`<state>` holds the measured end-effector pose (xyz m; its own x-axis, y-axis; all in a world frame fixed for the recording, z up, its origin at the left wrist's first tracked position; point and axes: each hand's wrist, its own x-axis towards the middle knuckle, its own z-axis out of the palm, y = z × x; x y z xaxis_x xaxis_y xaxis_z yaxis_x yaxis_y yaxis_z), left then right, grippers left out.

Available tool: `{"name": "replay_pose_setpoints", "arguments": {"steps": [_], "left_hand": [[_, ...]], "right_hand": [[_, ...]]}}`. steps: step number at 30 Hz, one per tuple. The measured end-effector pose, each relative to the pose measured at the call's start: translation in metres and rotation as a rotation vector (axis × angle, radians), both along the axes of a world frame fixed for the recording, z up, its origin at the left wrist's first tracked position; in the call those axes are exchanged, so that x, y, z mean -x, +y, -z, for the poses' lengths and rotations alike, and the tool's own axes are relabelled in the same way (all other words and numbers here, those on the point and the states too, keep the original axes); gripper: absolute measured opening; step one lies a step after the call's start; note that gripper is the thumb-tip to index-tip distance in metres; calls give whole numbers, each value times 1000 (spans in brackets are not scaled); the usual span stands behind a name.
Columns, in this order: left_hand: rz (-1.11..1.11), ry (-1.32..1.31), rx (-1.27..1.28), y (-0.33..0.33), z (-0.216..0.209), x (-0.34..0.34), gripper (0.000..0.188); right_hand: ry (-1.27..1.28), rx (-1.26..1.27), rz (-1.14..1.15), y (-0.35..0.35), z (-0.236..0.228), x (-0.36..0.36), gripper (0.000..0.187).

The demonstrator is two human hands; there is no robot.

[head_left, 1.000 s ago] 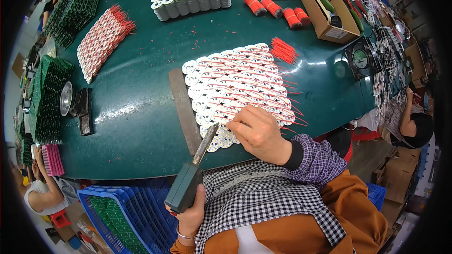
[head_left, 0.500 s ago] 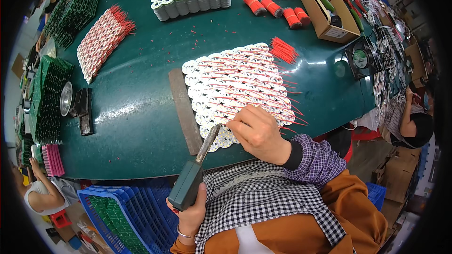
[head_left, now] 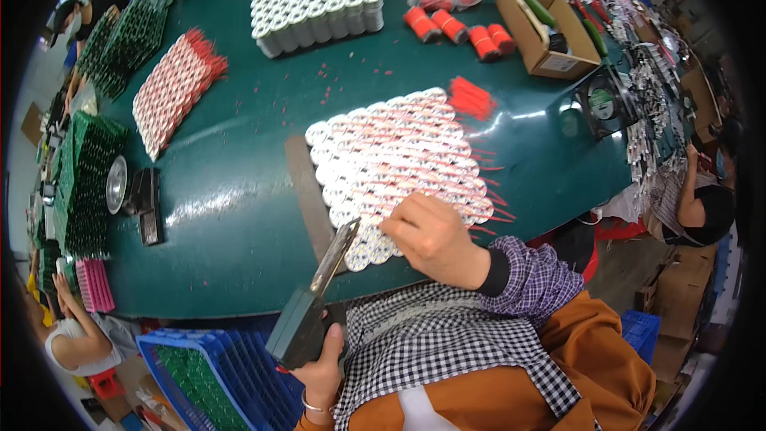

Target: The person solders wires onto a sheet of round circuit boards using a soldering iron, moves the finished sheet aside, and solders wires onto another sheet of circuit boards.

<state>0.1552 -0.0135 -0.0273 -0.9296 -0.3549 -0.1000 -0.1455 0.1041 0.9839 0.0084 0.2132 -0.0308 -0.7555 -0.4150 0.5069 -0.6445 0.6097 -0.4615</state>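
My left hand (head_left: 321, 367) grips the dark green handle of a soldering gun (head_left: 297, 326). Its metal tip points up to the lower left part of a panel of round white LED boards (head_left: 351, 152), just left of my right fingers. My right hand (head_left: 435, 241) is closed in a pinch low over the same panel; what the fingertips hold is too small to make out. Thin red wires (head_left: 496, 198) lie in rows across the boards and stick out past the right edge. A flat dark bar (head_left: 303, 179) lies along the panel's left side.
Loose red wires (head_left: 472, 98) lie beyond the panel. Farther back are a stack of white board panels (head_left: 315, 4), red wire bundles (head_left: 448, 25) and a cardboard box (head_left: 550, 32). A wired panel (head_left: 175, 96) and a black stand (head_left: 148, 207) are leftward; a small fan (head_left: 606, 104) is rightward.
The soldering gun has drawn back slightly down and left, its tip now a little farther from my right fingers. My right hand stays pinched over the panel. The whole view has shifted slightly.
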Motion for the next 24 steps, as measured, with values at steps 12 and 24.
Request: {"name": "replay_pose_setpoints", "arguments": {"steps": [12,24], "left_hand": [[-177,-111,-415,-3,-2,13,53],[282,-173,579,-17,-33,15,17]], "right_hand": [[36,-146,481,138,-2,119,8],[-60,-252,504,130,9,148,6]]}}
